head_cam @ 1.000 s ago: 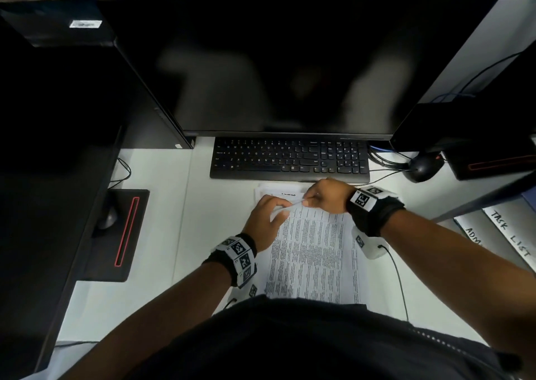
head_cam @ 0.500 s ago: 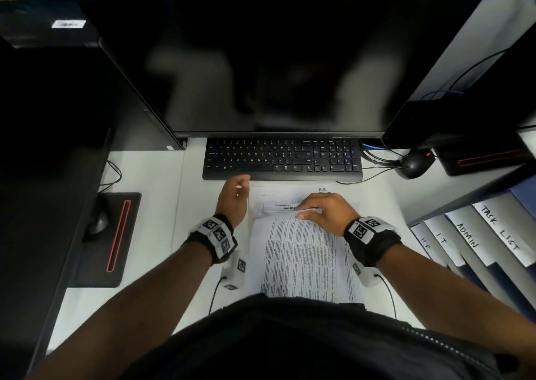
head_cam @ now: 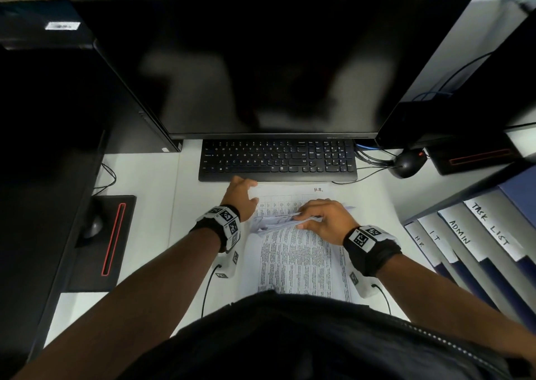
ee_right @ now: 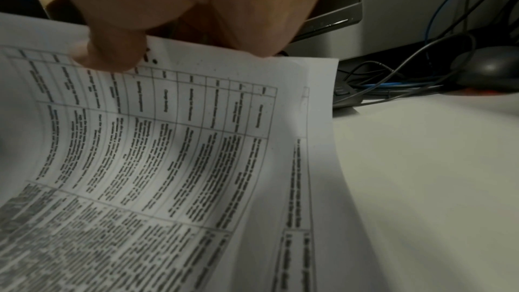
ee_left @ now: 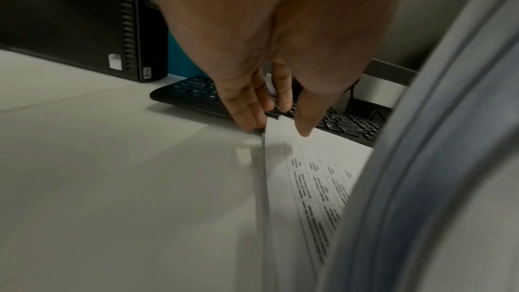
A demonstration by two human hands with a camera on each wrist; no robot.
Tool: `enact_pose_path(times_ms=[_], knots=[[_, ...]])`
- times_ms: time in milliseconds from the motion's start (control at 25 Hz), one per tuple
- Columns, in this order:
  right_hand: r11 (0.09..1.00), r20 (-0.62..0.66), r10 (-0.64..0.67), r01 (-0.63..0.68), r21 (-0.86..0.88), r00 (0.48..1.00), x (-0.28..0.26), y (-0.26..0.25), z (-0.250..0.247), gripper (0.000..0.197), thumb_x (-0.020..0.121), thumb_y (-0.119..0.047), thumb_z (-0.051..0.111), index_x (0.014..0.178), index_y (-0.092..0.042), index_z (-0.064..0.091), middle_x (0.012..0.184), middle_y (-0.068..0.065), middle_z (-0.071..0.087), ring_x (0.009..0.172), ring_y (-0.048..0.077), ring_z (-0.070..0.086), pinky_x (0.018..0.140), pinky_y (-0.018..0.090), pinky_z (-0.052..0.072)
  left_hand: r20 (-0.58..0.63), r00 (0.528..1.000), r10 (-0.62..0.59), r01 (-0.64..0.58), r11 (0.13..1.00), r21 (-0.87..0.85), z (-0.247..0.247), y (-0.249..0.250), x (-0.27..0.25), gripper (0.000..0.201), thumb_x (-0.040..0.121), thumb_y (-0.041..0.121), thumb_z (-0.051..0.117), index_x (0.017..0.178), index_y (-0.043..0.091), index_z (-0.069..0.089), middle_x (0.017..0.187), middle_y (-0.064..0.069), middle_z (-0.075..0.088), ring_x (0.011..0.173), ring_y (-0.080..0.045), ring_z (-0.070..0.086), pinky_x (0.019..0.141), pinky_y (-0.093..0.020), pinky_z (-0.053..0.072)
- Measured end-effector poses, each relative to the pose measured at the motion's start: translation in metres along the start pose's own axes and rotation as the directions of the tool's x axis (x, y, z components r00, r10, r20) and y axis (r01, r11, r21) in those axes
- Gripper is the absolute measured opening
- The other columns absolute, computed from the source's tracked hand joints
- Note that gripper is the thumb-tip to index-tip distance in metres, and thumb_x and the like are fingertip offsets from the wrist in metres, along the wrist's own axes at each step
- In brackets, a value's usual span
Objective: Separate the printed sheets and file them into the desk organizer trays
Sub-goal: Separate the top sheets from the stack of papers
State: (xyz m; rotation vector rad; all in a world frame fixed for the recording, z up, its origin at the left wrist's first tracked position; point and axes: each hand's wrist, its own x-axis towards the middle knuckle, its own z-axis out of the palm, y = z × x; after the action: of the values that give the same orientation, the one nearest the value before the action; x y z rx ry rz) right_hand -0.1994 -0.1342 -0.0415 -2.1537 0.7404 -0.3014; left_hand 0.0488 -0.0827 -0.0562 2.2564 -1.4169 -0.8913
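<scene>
White table (head_cam: 145,205), monitor off, keyboard (head_cam: 278,160) at the far edge. Since a second ago my hands split: left hand (head_cam: 240,196) moved off the top sheet and now pins the far left corner of the lower sheet (head_cam: 293,202), fingers straight. Right hand (head_cam: 322,220) pinches the top sheet's (head_cam: 301,263) curled far edge. Peel started; trays (head_cam: 464,234) at the right edge, nothing filed.

Seen from above at a white desk (head_cam: 139,220): left hand (head_cam: 239,195) flat on a sheet marked "H.R." (head_cam: 290,198), right hand (head_cam: 322,220) gripping folded-back printed sheets (head_cam: 301,263) below a black keyboard (head_cam: 277,159).
</scene>
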Motion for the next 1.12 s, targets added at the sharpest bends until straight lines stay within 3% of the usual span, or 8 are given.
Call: enact_pose_path(times_ms=[120, 280, 520, 680, 760, 880, 960, 1120], knots=[[1.000, 0.034, -0.012, 0.011, 0.016, 0.999, 0.003, -0.003, 0.001, 0.019, 0.078, -0.030, 0.073, 0.095, -0.023, 0.074, 0.094, -0.011, 0.068, 0.086, 0.002, 0.059, 0.081, 0.023, 0.048, -0.042, 0.997, -0.063, 0.062, 0.997, -0.039, -0.002, -0.004, 0.001, 0.047, 0.084, 0.013, 0.066, 0.128, 0.012, 0.051, 0.132, -0.008, 0.041, 0.117, -0.023, 0.051, 0.105, -0.029, 0.038], [1.000, 0.034, 0.020, -0.020, 0.011, 0.999, 0.006, -0.005, 0.004, 0.018, 0.079, -0.032, 0.071, 0.094, -0.024, 0.074, 0.095, -0.014, 0.066, 0.090, 0.004, 0.060, 0.085, 0.028, 0.049, 0.028, 0.992, -0.123, 0.120, 0.989, 0.092, -0.001, -0.009, -0.001, 0.053, 0.084, 0.025, 0.065, 0.133, 0.016, 0.047, 0.131, -0.009, 0.050, 0.124, -0.026, 0.041, 0.106, -0.037, 0.036], [0.998, 0.033, 0.027, -0.026, -0.050, 0.999, 0.012, -0.005, 0.007, 0.025, 0.083, -0.043, 0.063, 0.098, -0.026, 0.072, 0.099, -0.009, 0.069, 0.092, 0.007, 0.061, 0.087, 0.033, 0.050, -0.021, 0.998, -0.062, 0.062, 0.998, 0.006, -0.003, -0.012, -0.006, 0.038, 0.083, 0.019, 0.068, 0.119, 0.012, 0.056, 0.124, -0.009, 0.051, 0.117, -0.024, 0.045, 0.098, -0.032, 0.037], [0.997, 0.035, 0.027, -0.025, -0.067, 0.999, 0.011, -0.008, 0.003, 0.025, 0.084, -0.045, 0.062, 0.099, -0.027, 0.072, 0.098, -0.010, 0.068, 0.090, 0.007, 0.061, 0.085, 0.033, 0.050, -0.035, 0.999, -0.002, -0.002, 0.994, -0.113, -0.008, -0.005, -0.010, 0.012, 0.086, 0.020, 0.065, 0.094, 0.013, 0.059, 0.105, -0.007, 0.061, 0.094, -0.021, 0.059, 0.077, -0.027, 0.044], [0.993, 0.032, 0.029, -0.025, -0.119, 0.999, 0.011, -0.008, 0.000, 0.027, 0.085, -0.046, 0.059, 0.101, -0.027, 0.071, 0.099, -0.010, 0.068, 0.091, 0.009, 0.061, 0.084, 0.033, 0.050, -0.011, 0.999, 0.041, -0.042, 0.984, -0.176, -0.014, 0.003, -0.014, 0.008, 0.088, 0.021, 0.063, 0.092, 0.018, 0.056, 0.095, -0.005, 0.064, 0.082, -0.018, 0.060, 0.071, -0.024, 0.044], [0.982, 0.006, -0.023, 0.024, -0.189, 1.000, 0.010, -0.006, -0.001, 0.027, 0.087, -0.045, 0.058, 0.101, -0.025, 0.070, 0.098, -0.009, 0.067, 0.091, 0.011, 0.057, 0.082, 0.035, 0.049, 0.068, 0.987, 0.144, -0.120, 0.953, -0.279, -0.022, 0.003, -0.019, 0.022, 0.087, 0.007, 0.060, 0.105, 0.021, 0.061, 0.087, -0.003, 0.064, 0.086, -0.013, 0.059, 0.078, -0.022, 0.042], [0.962, -0.030, -0.102, 0.091, -0.257, 0.994, 0.008, -0.004, 0.000, 0.028, 0.086, -0.045, 0.058, 0.099, -0.023, 0.071, 0.100, -0.008, 0.067, 0.095, 0.012, 0.051, 0.082, 0.035, 0.046, 0.193, 0.947, 0.257, -0.221, 0.957, -0.190, -0.025, -0.001, -0.020, 0.031, 0.088, -0.005, 0.052, 0.108, 0.013, 0.068, 0.100, -0.008, 0.067, 0.096, -0.017, 0.060, 0.087, -0.023, 0.042], [0.916, -0.053, -0.150, 0.119, -0.382, 0.987, 0.009, -0.002, -0.001, 0.026, 0.084, -0.046, 0.059, 0.096, -0.027, 0.071, 0.126, -0.008, 0.057, 0.117, 0.014, 0.042, 0.098, 0.036, 0.035, 0.379, 0.879, 0.289, -0.284, 0.956, -0.072, -0.028, 0.004, -0.023, 0.027, 0.094, 0.001, 0.047, 0.106, 0.006, 0.070, 0.108, -0.007, 0.065, 0.096, -0.012, 0.055, 0.088, -0.021, 0.036]])
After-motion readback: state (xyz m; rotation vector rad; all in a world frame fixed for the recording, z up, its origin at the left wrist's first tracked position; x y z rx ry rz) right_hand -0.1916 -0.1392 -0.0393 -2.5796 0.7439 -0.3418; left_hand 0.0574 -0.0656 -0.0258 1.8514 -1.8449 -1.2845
